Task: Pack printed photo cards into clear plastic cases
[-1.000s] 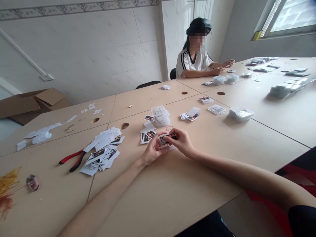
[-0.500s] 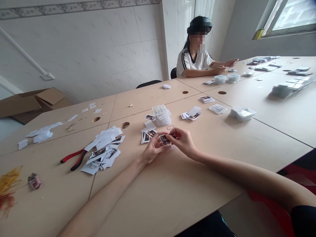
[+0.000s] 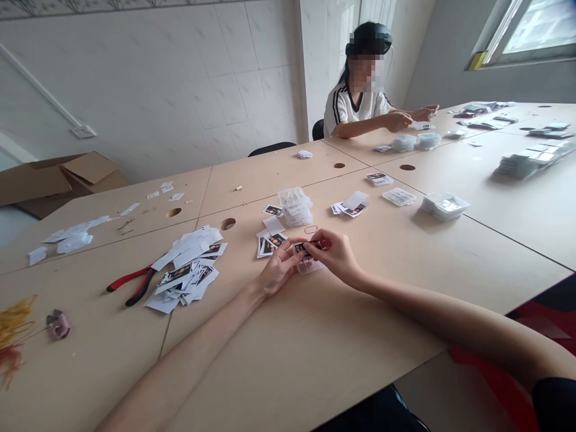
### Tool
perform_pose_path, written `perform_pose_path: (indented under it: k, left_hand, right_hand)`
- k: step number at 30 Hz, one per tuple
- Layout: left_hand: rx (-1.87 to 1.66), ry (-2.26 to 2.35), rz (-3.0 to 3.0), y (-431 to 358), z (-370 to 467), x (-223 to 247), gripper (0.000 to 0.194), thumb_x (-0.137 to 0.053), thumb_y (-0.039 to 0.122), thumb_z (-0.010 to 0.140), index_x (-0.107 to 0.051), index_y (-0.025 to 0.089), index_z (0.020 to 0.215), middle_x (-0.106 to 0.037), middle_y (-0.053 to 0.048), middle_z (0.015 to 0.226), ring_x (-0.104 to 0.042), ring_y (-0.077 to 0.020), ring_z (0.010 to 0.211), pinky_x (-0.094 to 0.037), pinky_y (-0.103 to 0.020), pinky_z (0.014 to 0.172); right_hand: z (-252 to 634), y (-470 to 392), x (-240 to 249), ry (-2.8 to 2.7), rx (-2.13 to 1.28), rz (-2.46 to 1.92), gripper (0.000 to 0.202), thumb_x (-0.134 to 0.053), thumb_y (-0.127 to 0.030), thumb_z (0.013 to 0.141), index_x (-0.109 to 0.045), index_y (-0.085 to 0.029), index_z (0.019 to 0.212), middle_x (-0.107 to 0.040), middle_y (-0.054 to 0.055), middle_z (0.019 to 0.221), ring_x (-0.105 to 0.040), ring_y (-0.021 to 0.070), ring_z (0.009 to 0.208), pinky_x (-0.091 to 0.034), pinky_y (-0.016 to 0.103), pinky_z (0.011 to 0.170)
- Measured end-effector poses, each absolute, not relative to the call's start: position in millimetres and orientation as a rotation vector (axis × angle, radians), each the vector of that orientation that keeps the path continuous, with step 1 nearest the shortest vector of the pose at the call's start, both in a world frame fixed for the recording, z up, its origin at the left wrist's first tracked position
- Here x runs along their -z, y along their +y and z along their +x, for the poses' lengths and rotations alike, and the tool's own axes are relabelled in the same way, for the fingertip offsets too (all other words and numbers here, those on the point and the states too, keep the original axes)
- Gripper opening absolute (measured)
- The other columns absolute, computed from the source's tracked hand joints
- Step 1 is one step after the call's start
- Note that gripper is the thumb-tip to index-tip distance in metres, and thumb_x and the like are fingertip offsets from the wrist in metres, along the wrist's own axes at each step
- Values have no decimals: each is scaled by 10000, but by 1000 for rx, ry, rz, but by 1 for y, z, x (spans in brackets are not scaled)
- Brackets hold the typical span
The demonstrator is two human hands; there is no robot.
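Observation:
My left hand (image 3: 279, 269) is closed around the left side of a small clear plastic box (image 3: 310, 267), its thumb on a black printed card (image 3: 300, 246) at the box's top. From the other side, my right hand (image 3: 337, 257) pinches that card between thumb and fingers. Whether the card lies inside the box's lid or on it, I cannot tell. Just beyond my hands stands a stack of clear plastic boxes (image 3: 294, 210). Left of it lie several printed cards (image 3: 270, 240), and a red-outlined piece (image 3: 311, 229) sits behind my fingers.
Red-and-black pliers (image 3: 135, 282) lie beside a loose heap of cards (image 3: 189, 276) on the left. More cards (image 3: 353, 206) and clear boxes (image 3: 445, 205) are at the right. Across the table (image 3: 270, 354) sits a person (image 3: 360, 108) handling small items. The table has round holes (image 3: 227, 224).
The black card has tilted up in my fingers, and more of the clear box now shows below it. Across the table, the person's hands have shifted slightly.

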State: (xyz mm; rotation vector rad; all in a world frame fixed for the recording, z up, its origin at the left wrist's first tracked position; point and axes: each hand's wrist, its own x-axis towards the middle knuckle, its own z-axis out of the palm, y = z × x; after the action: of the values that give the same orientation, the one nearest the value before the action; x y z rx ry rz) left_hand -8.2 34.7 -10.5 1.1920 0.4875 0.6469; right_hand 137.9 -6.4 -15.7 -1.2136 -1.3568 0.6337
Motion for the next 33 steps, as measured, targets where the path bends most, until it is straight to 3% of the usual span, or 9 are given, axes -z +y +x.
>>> perform_pose_path:
  k: [15,33]
  left_hand:
    - [-658,445,1152,36,-7,12,203,-456,236,825,-516,203,1016,-619,-53,955,-589,-169,833,-415,-331,796]
    - [-676,470,1054,35,-7,8,233,-392,262,851,-543,194,1015,-629,-53,954,-582,-156,856,-439,-316,782]
  right_hand:
    - [139,-5,20,-1340,-689,-1190,122,-528,-273,719,-500,-160,682,-536,-7,638,-491,83,548,-390,191,471]
    - [138,-5,20,-1354,-640,-1195,107,-525,-254,714,-489,-164,668,-533,-12,629,-524,94,564,-411,203,495]
